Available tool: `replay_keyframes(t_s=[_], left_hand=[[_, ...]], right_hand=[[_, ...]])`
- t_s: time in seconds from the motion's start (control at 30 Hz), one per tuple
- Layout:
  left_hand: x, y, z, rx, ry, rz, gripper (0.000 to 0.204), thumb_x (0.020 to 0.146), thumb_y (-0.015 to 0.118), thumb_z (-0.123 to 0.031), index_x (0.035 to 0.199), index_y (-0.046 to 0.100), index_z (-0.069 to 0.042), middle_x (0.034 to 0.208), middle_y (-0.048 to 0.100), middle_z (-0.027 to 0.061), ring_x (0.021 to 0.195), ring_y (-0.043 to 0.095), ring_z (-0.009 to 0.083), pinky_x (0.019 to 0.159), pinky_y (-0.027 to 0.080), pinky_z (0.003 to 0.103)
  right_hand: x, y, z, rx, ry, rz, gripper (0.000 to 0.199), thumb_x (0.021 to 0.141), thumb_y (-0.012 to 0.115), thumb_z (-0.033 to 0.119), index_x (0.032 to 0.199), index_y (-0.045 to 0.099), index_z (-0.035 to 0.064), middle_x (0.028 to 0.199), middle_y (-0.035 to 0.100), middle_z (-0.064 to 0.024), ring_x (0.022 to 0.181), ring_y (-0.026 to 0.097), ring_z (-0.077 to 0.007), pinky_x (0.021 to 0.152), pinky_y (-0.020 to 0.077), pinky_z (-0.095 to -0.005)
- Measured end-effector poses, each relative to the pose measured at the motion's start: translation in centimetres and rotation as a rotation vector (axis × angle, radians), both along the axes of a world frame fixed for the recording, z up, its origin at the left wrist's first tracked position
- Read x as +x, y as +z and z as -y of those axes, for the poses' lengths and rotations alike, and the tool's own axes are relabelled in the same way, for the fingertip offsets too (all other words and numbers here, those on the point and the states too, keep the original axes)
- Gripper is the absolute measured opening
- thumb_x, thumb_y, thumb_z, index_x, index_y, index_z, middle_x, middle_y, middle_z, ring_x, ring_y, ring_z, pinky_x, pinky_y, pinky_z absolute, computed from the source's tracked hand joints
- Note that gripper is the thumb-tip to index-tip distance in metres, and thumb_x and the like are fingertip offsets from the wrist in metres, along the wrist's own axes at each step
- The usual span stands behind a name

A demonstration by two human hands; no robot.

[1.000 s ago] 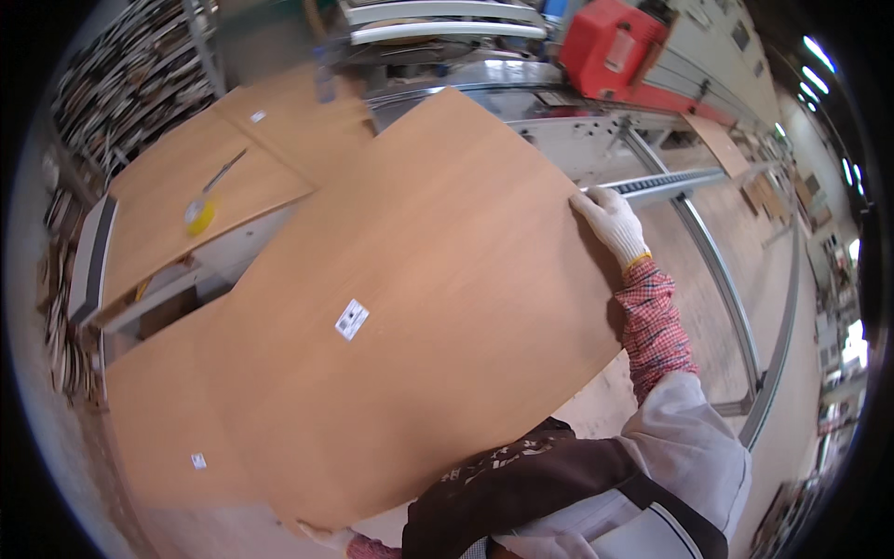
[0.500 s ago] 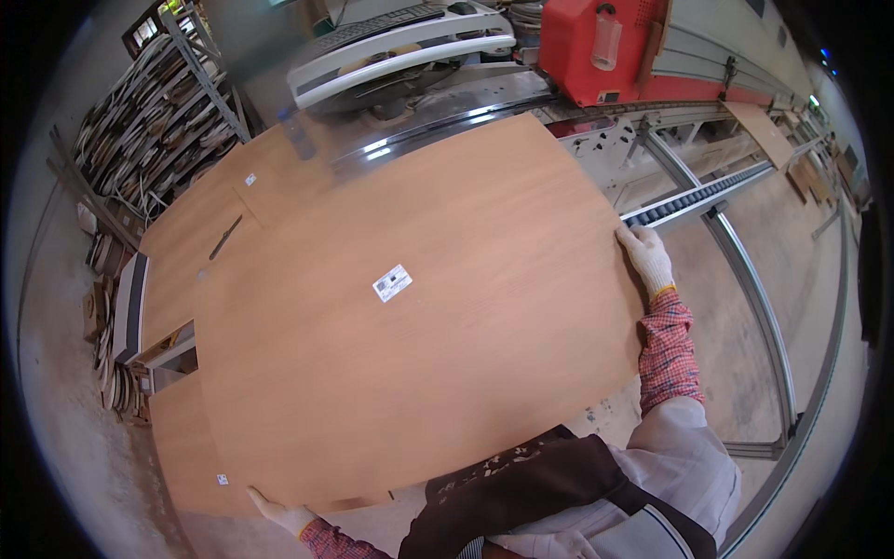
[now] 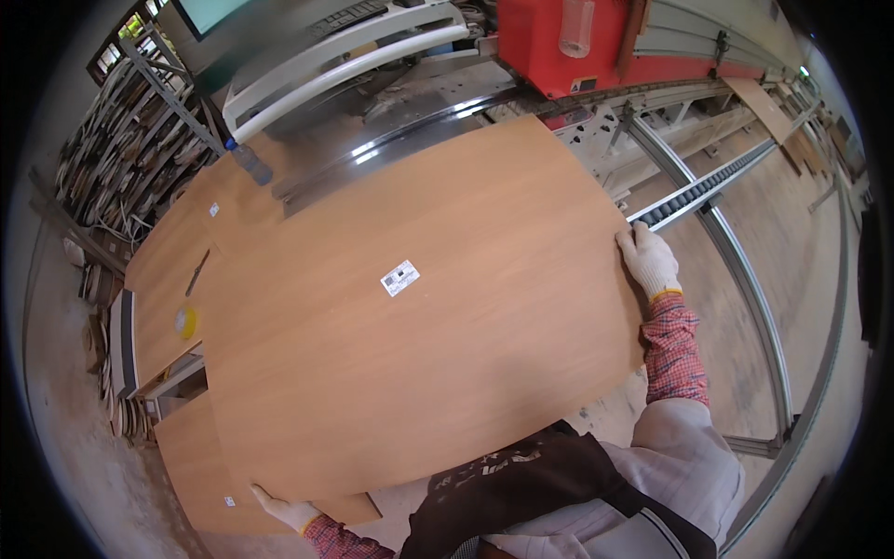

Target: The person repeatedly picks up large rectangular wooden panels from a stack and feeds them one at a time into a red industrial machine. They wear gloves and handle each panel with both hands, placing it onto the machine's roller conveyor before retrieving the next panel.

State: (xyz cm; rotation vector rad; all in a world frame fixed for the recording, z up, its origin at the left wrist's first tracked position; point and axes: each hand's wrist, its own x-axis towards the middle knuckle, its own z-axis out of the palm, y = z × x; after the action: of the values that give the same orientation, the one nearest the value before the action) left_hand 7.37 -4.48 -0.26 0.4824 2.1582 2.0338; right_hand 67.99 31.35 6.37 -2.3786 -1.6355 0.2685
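A large wood-grain panel point(image 3: 484, 317) with a white label point(image 3: 400, 278) near its middle spreads in front of me. My right hand point(image 3: 649, 261), in a white knit glove, is closed around its right edge. At the near left corner my gloved left hand point(image 3: 282, 509) grips the panel's near edge; its fingers under the board are hidden. To the left, partly beneath the held panel, lie other wood-grain panels point(image 3: 154, 307). A dark slim tool point(image 3: 197, 272) and a yellow tape roll point(image 3: 186, 322) rest on them.
A bottle with a blue cap point(image 3: 250, 162) stands beyond the panels, beside a shiny metal machine bed point(image 3: 372, 154). A red machine housing point(image 3: 549, 47) is at the back. Rightward extends a roller rail point(image 3: 708, 191) on a metal frame point(image 3: 745, 270). Stacked strips point(image 3: 126, 154) fill a rack at far left.
The held panel has shifted right relative to the panels beneath, uncovering the yellow tape roll. Both hands keep their grip. My view has turned slightly, so the background sits further left.
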Motion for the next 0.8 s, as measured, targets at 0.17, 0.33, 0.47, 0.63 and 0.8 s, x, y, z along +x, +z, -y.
replay_keyframes(t_s=[0.17,0.33,0.47,0.63,0.8], left_hand=[[1.8,-0.5,-1.7,0.054,0.039,0.226,0.066,0.11,0.04,-0.047,0.152,0.042,0.003,0.155,0.047,0.0129,0.137,0.049,0.0283,0.113,0.043,0.039],[4.0,-0.7,-5.3,0.13,0.003,0.352,0.063,0.11,0.041,-0.047,0.151,0.045,0.001,0.153,0.049,0.0123,0.137,0.049,0.0287,0.114,0.042,0.042],[5.2,1.7,-9.8,0.329,0.134,0.651,0.061,0.11,0.043,-0.046,0.15,0.046,0.0,0.152,0.051,0.0123,0.135,0.051,0.0284,0.112,0.045,0.043],[4.4,0.2,-9.3,0.357,0.087,0.644,0.062,0.106,0.05,-0.047,0.149,0.048,-0.003,0.153,0.051,0.0116,0.135,0.052,0.0308,0.111,0.046,0.047],[-0.2,-1.2,-7.2,0.214,0.065,0.497,0.058,0.108,0.046,-0.044,0.149,0.048,-0.002,0.153,0.051,0.0119,0.135,0.051,0.0307,0.112,0.044,0.045]], right_hand=[[-0.2,-1.2,6.0,0.386,0.118,0.008,0.035,0.098,0.062,0.03,0.121,0.063,0.0047,0.113,0.069,-0.0208,0.104,0.066,-0.041,0.091,0.0524,-0.0491],[-7.3,-2.7,12.5,0.61,0.305,-0.172,0.024,0.091,0.066,0.01,0.113,0.066,0.002,0.106,0.068,-0.0179,0.101,0.064,-0.0376,0.093,0.0498,-0.0491],[-12.5,-4.7,11.1,0.758,0.438,-0.183,0.02,0.086,0.065,0.008,0.105,0.067,0.0033,0.101,0.068,-0.0154,0.097,0.063,-0.0356,0.097,0.046,-0.0478],[-13.9,-5.3,8.8,0.884,0.313,-0.255,0.019,0.084,0.059,0.008,0.099,0.069,0.0026,0.095,0.069,-0.0159,0.096,0.065,-0.037,0.097,0.0466,-0.0494],[-13.4,-6.4,8.9,0.907,0.263,-0.225,0.028,0.086,0.057,0.019,0.102,0.071,0.0015,0.1,0.071,-0.0171,0.1,0.065,-0.039,0.106,0.0433,-0.0535]])
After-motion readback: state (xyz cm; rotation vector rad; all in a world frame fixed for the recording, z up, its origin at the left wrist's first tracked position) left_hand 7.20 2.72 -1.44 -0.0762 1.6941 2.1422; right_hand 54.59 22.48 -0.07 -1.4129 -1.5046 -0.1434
